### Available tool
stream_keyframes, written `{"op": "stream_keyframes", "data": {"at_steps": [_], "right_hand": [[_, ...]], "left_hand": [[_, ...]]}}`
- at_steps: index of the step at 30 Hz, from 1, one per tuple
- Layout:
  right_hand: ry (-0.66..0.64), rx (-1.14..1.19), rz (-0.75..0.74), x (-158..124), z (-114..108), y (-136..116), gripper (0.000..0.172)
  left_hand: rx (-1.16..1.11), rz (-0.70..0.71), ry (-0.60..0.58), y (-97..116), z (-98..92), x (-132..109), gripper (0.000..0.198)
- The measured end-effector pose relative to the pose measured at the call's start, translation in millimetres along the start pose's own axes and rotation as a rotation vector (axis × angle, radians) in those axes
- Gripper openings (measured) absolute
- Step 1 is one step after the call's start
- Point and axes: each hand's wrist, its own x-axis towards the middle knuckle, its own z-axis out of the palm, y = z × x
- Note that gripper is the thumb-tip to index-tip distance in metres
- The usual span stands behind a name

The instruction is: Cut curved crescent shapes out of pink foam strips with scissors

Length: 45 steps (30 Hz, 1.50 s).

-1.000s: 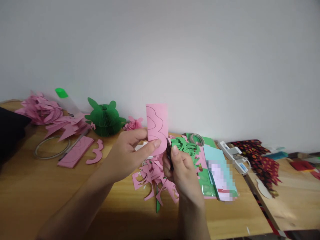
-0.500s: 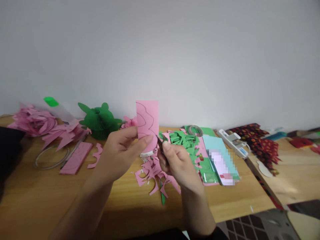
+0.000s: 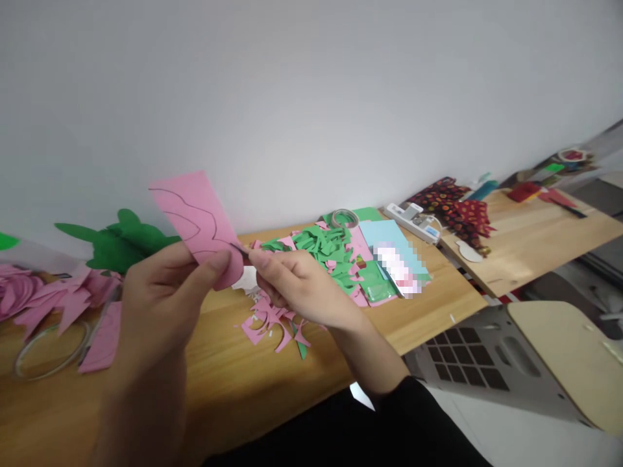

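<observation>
My left hand (image 3: pixel 158 301) pinches a pink paper strip (image 3: pixel 192 211) between thumb and fingers. The strip bears wavy pencil-like outlines, leans to the left, and has a rounded lower end. My right hand (image 3: pixel 304 285) is closed around scissors (image 3: pixel 238 247); only a bit of dark blade shows at the strip's right edge, and the handles are hidden in the fingers. Under the hands lie pink paper scraps (image 3: pixel 272 318). Green paper cuttings (image 3: pixel 321 243) are heaped just beyond my right hand.
A green paper shape (image 3: pixel 121 240) stands at left, above pink paper pieces (image 3: pixel 63 292) and a wire ring (image 3: pixel 48 350). To the right are a tape roll (image 3: pixel 344 219), light-blue paper (image 3: pixel 389 233), a partly blurred phone (image 3: pixel 396 266), a power strip (image 3: pixel 413 222) and patterned cloth (image 3: pixel 448 201). A chair (image 3: pixel 559 350) stands beyond the edge.
The view has turned right, so the tabletop things sit further left and more floor shows. The pink strip now tilts left, and its rounded lower end is visible. Both hands keep their holds.
</observation>
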Motion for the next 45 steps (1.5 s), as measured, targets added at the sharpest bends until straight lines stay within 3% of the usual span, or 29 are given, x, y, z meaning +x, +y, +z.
{"op": "stream_keyframes", "data": {"at_steps": [3, 10, 17, 23, 30, 45], "right_hand": [[0.008, 0.007, 0.011, -11, -4, 0, 0.054], [0.042, 0.212, 0.146, -45, 1, 11, 0.057], [0.06, 0.24, 0.228, -75, 14, 16, 0.058], [0.05, 0.254, 0.245, -93, 23, 18, 0.058], [0.03, 0.303, 0.283, -101, 32, 23, 0.057], [0.006, 0.35, 0.343, -76, 22, 21, 0.057]], "left_hand": [[-0.092, -0.01, -0.039, 2, 4.9, -6, 0.014], [-0.1, 0.058, -0.303, 3, 8.6, -27, 0.01], [-0.05, 0.081, -0.386, -3, 5.6, -54, 0.02], [0.021, 0.1, -0.382, -5, -0.4, -72, 0.022], [-0.06, 0.047, -0.326, -9, -3.6, -82, 0.016], [-0.162, 0.013, -0.307, -13, 6.1, -60, 0.011]]}}
